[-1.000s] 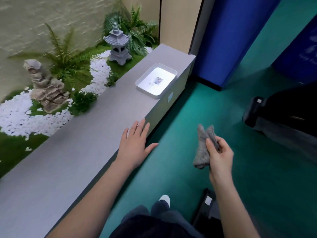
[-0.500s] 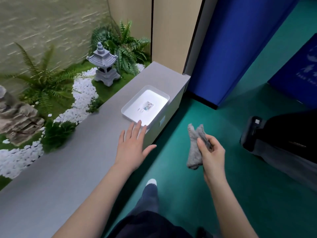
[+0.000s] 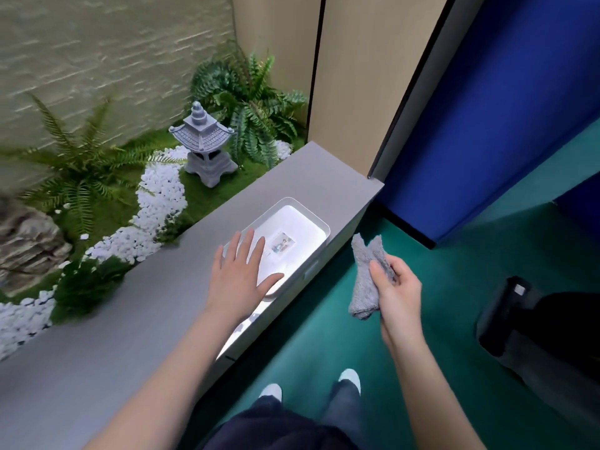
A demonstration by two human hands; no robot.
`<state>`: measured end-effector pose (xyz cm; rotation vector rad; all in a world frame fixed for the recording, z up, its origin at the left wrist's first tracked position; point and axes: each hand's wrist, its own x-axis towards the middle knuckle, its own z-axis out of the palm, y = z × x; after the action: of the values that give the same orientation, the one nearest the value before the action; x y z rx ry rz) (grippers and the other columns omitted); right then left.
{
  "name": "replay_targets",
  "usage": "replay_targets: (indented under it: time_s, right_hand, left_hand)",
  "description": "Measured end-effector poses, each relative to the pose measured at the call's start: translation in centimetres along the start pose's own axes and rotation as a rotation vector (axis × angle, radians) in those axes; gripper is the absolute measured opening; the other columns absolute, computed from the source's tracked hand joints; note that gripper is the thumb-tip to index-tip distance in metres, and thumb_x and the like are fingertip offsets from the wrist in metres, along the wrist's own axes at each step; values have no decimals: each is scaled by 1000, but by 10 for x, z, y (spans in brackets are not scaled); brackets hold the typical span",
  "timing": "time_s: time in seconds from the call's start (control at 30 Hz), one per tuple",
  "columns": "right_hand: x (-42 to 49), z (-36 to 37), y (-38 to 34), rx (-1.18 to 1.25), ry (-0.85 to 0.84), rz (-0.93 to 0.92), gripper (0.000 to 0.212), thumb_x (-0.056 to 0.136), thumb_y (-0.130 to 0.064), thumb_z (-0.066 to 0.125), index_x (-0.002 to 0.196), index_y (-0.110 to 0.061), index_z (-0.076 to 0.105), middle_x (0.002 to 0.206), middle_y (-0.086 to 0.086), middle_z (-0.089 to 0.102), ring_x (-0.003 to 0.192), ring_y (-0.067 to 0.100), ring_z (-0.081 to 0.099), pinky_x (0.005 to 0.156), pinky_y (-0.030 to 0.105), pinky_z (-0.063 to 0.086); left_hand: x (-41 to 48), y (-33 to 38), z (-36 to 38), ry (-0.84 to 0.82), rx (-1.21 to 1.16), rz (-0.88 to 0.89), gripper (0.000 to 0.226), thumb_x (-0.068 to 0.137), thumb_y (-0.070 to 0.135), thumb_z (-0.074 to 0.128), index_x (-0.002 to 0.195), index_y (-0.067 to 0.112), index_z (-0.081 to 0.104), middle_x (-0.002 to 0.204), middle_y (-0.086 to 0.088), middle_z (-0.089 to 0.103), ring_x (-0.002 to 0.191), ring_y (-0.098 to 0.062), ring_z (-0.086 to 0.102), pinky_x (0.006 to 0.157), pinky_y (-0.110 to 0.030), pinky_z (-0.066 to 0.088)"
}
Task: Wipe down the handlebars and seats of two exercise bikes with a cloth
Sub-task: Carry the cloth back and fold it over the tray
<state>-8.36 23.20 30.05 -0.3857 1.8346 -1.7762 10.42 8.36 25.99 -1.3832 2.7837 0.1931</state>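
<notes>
Grey terry cloth [image 3: 365, 280] hangs bunched in the right hand [image 3: 397, 290], the thumb and curled fingers pinching it near its middle so that two ends stick up above the thumb and a fold droops below. That hand is held over the green floor [image 3: 324, 336], just off the edge of the grey table [image 3: 130, 319]. The left hand [image 3: 242, 274] is flat and palm down, fingers straight and spread, holding nothing; it lies over the near end of a white tray [image 3: 311, 219] on the table, the thumb across the tray's near corner. Whether the palm actually presses on the tray cannot be told. A small printed label [image 3: 283, 246] lies inside the tray just beyond the left fingertips. Past the table on the left hand's side is a little garden: a stone lantern [image 3: 204, 147], ferns [image 3: 250, 102], white pebbles [image 3: 162, 193] and a layered rock [image 3: 29, 241]. Beyond the right hand stands a blue panel [image 3: 487, 125], and to its outer side a black object [image 3: 519, 319] rests on the floor, too cut off to identify.
</notes>
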Motion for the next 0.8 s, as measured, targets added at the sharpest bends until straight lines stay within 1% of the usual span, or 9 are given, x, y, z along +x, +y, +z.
replay_targets:
  time_s: [0.07,0.2,0.33,0.4,0.47,0.5,0.53,0.7,0.8]
  right_hand:
    - [32,-1,-5,-4,-49,-11,15,90,-4,59,95,-17,65,90,-2,71,82,8,66,74,21,52]
    - [98,-11,-20,-10,-178,-2,15,91,-4,58,94,-17,65,90,0,70,84,13,65,82,29,52]
    - [162,-30,-37,-56,-309,-3,14,91,-4,58,94,-17,64,92,4,70,85,16,65,83,34,52]
    - [190,-38,-44,-75,-368,-17,13,91,-5,58,95,-16,64,92,3,70,86,16,65,83,33,52]
    - [212,-37,-49,-86,-438,-29,15,91,-6,59,94,-20,66,88,-3,72,85,12,66,79,26,53]
    - [219,-34,-50,-90,-456,-30,16,91,-7,59,92,-22,66,87,-6,72,85,10,66,77,23,53]
    - [227,-28,-52,-96,-488,-28,17,91,-7,60,92,-23,66,88,-6,72,86,11,66,78,23,53]
    - [251,13,-50,-133,-652,-14,11,90,-9,61,97,-17,65,99,7,70,96,22,65,89,35,51]
    - [257,43,-46,-157,-715,9,14,90,-10,61,103,-9,64,105,13,68,103,28,62,94,40,49]
  left_hand:
    - [15,10,1,4,-14,-58,78,86,68,21,150,22,12,159,1,-1,145,-21,-4,117,-43,1]
    - [48,40,3,18,-32,-204,78,87,68,23,149,22,14,159,2,1,145,-21,-3,117,-44,2]
    - [77,83,2,39,-37,-338,77,87,67,23,149,22,14,159,1,1,145,-20,-2,117,-44,3]
    - [88,102,0,55,-40,-397,77,88,67,23,149,23,14,159,1,0,145,-20,-2,117,-43,4]
    - [95,114,-4,64,-22,-457,77,87,68,22,149,23,12,159,1,-1,145,-19,-3,117,-43,4]
    - [96,116,-5,65,-15,-473,77,87,68,21,149,23,12,159,1,-2,145,-19,-3,117,-43,5]
    - [98,120,-7,62,-9,-501,77,88,68,21,149,23,11,159,2,-2,145,-19,-4,117,-42,5]
    - [103,116,-13,64,-28,-628,78,87,68,22,150,23,7,158,2,-6,145,-18,-6,118,-42,4]
    - [108,104,-13,69,-37,-686,80,85,69,18,150,23,9,158,2,-4,145,-19,-4,118,-42,5]
